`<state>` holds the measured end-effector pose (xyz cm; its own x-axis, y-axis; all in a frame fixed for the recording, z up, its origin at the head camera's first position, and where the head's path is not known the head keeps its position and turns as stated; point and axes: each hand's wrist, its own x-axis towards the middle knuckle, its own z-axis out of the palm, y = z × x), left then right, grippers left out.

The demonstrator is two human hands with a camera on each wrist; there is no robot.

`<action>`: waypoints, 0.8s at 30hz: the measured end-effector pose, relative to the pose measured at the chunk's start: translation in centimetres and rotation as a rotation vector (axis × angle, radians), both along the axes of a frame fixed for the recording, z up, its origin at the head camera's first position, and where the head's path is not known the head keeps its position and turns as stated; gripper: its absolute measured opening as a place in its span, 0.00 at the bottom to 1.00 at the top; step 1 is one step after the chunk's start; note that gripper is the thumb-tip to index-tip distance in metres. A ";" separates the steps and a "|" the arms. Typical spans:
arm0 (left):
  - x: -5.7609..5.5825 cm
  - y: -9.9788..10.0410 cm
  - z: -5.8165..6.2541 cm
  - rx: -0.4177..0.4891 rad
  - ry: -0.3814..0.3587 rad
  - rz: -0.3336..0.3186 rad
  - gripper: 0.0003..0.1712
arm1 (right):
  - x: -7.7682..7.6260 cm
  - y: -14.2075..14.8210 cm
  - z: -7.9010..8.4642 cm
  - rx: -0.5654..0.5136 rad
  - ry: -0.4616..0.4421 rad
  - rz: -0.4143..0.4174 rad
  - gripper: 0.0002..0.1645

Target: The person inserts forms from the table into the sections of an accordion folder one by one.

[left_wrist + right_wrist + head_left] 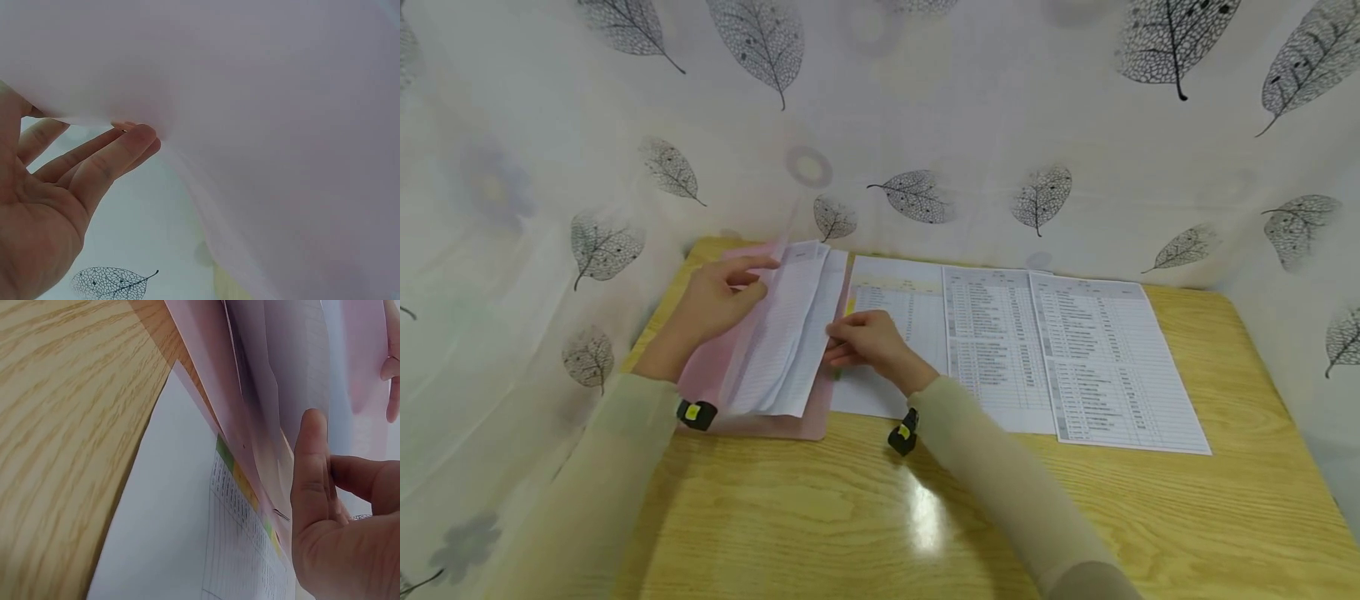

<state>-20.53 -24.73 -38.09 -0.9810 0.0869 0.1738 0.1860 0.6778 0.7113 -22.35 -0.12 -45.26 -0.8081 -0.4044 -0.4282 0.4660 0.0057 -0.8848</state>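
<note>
A pink folder (808,427) lies open at the left of the table, with white printed sheets (778,333) inside it. My left hand (718,296) pinches the edge of its raised, see-through pink cover (281,131); the cover hides part of the fingers in the left wrist view. At the right edge of the sheets, my right hand (872,340) pinches paper between thumb and fingers. In the right wrist view, the sheets (300,369) stand tilted up from the folder's back cover (203,350).
Beside the folder lies a printed page (868,396) with coloured marks, partly behind my right hand. Two more printed tables, a middle page (1000,408) and a right page (1127,375), continue the row on the wooden table (790,517). A leaf-patterned curtain (955,108) hangs around it.
</note>
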 end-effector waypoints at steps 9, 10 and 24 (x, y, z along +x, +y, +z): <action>0.1 0.1 0.1 -0.005 -0.010 -0.005 0.21 | -0.2 -0.7 -0.3 0.012 -0.010 -0.015 0.16; 0.1 0.1 0.1 -0.005 -0.012 -0.005 0.22 | -0.1 -0.7 -0.3 0.012 -0.013 -0.018 0.16; 0.1 0.1 0.2 -0.008 -0.022 0.000 0.22 | -0.5 -1.5 -0.6 0.051 -0.049 -0.041 0.17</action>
<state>-20.47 -24.62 -37.86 -0.9844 0.0886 0.1517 0.1709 0.6837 0.7095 -22.86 -1.60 -45.81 -0.8013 -0.3479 -0.4867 0.5093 0.0302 -0.8600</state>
